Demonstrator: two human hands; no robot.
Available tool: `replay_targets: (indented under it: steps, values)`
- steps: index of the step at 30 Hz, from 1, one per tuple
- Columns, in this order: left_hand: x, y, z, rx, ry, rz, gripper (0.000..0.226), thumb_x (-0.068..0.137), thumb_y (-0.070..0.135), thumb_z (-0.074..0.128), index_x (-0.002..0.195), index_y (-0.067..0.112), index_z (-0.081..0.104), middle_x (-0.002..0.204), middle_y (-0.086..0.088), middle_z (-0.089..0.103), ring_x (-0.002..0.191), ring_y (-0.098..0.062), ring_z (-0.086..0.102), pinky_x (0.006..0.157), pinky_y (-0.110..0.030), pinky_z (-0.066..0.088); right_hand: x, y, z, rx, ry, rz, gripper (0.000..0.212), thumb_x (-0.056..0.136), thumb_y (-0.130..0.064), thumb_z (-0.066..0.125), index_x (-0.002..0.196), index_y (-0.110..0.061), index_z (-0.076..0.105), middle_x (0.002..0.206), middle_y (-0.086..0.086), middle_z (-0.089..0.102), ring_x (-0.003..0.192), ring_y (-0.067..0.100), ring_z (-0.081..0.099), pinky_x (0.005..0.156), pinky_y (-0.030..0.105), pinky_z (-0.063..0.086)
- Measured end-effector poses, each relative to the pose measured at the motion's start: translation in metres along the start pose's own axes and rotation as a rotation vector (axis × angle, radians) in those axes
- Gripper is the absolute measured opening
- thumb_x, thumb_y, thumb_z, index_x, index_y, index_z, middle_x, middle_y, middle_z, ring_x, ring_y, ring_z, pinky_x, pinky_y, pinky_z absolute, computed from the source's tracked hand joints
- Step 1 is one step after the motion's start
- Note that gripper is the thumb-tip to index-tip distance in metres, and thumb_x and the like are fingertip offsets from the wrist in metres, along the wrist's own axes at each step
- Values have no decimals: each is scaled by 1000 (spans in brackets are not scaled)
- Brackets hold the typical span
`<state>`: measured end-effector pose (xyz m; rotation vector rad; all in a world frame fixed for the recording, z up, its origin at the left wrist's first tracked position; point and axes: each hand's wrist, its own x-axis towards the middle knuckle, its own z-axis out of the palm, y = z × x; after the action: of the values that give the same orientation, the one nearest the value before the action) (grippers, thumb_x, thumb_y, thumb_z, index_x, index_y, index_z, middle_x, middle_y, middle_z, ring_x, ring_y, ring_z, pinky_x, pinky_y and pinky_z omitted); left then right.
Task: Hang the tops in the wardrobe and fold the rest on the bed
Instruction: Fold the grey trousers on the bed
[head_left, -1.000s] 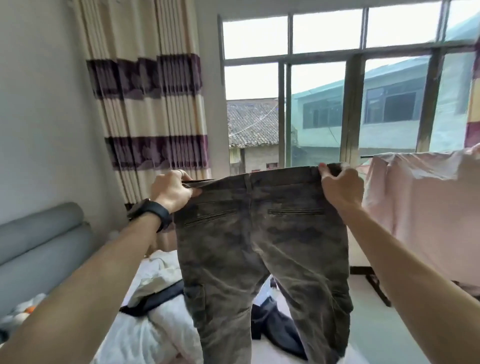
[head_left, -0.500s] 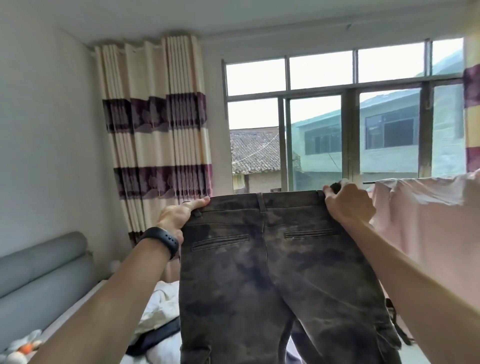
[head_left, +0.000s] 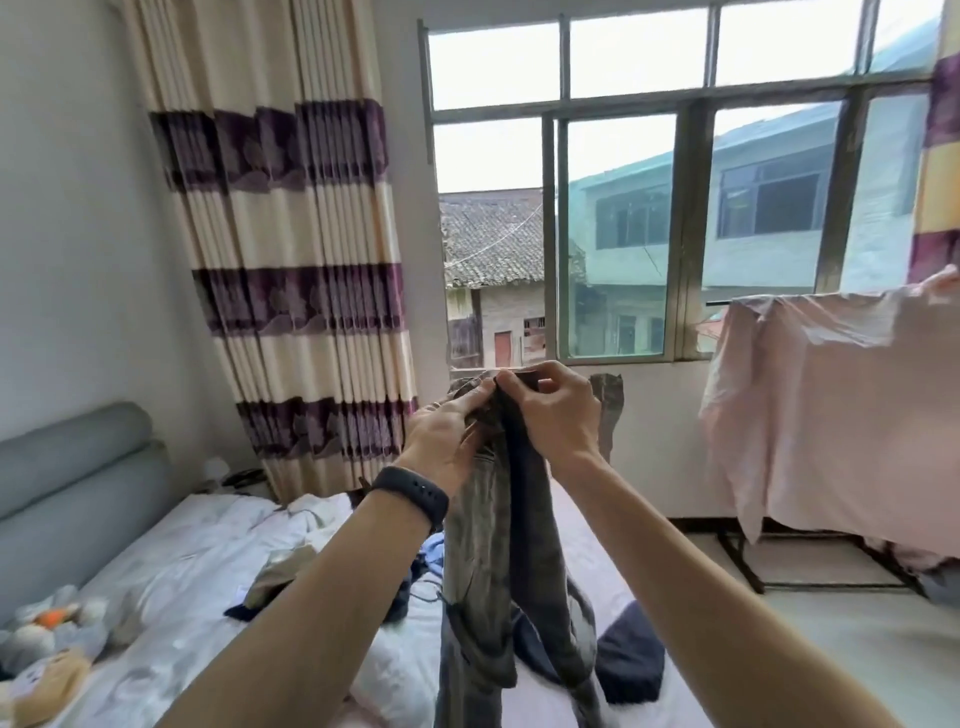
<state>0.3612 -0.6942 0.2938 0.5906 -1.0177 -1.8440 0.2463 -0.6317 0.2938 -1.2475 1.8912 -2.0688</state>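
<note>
**Camouflage trousers held at the waistband, doubled lengthwise**

Head view: The left hand (head_left: 448, 441) and right hand (head_left: 551, 415) meet in front of the window (head_left: 618, 234). Each pinches the waistband of the camouflage trousers (head_left: 493, 571) between thumb and fingers. The trousers hang with the legs together, above the bed (head_left: 171, 561). A black wristband (head_left: 413, 494) sits on the left wrist. Loose garments, including a dark garment (head_left: 631, 660), lie on the bed. A pink sheet (head_left: 831, 410) is draped over a rack at right.
</note>
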Motion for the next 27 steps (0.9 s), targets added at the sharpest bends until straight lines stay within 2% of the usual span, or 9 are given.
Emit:
replay_targets:
  steps: [3,5,9,11,13,16,22,25,27]
  values:
    - [-8,-16,-12,-74,-83,5,38,71,6,80,108,-3,74,112,-21,72,102,-29,72,85,-32,61,-9,13,0,152,-26,73,16,75,-47,86,80,-35,77,77,-16,76,80,8,72,84,36,60]
    - [-12,-23,-19,-76,-91,-24,42,78,-2,75,120,1,69,112,-19,72,102,-26,72,84,-28,60,-18,21,0,220,-75,105,17,74,-43,88,84,-32,80,79,-13,77,81,11,74,82,36,61]
    - [-22,-31,-33,-67,-101,2,37,80,-7,71,117,1,71,108,-17,74,97,-23,73,78,-24,59,-35,40,-8,511,-296,215,19,82,-18,83,100,-12,80,96,9,78,96,30,75,83,35,62]
    - [-28,-34,-40,-78,-80,32,35,75,-1,75,109,-1,73,106,-19,74,94,-25,74,76,-25,60,-44,50,-14,615,-408,238,18,86,-6,77,103,-10,79,102,15,77,95,30,74,82,32,61]
    - [-33,-40,-43,-59,-50,39,35,71,3,78,104,-3,73,103,-20,74,89,-25,74,73,-26,60,-49,60,-16,577,-339,218,18,86,-2,76,101,-11,80,100,13,78,91,27,74,82,31,61]
    - [-37,-52,-42,5,66,51,25,80,-2,75,105,-4,73,102,-20,74,83,-25,74,71,-28,61,-49,69,-16,456,-155,187,17,85,-4,77,98,-16,80,94,6,79,89,23,76,87,37,60]
    - [-38,-55,-36,17,26,28,19,85,-5,70,104,-3,73,96,-17,76,84,-25,74,76,-29,62,-64,74,-6,339,-208,-13,31,82,-14,82,93,-42,80,96,-8,78,93,14,75,89,31,59]
    - [-40,-54,-42,67,-40,22,18,83,-1,73,100,0,75,97,-15,76,86,-22,75,73,-23,60,-67,77,-10,403,-274,31,25,81,-10,83,99,-28,81,100,-1,78,97,19,75,93,36,57]
    - [-44,-54,-47,138,-120,27,30,75,6,79,104,1,75,104,-17,75,95,-24,74,81,-25,60,-69,82,-15,412,-349,73,26,85,-5,78,108,-18,79,105,3,78,102,20,74,97,37,55]
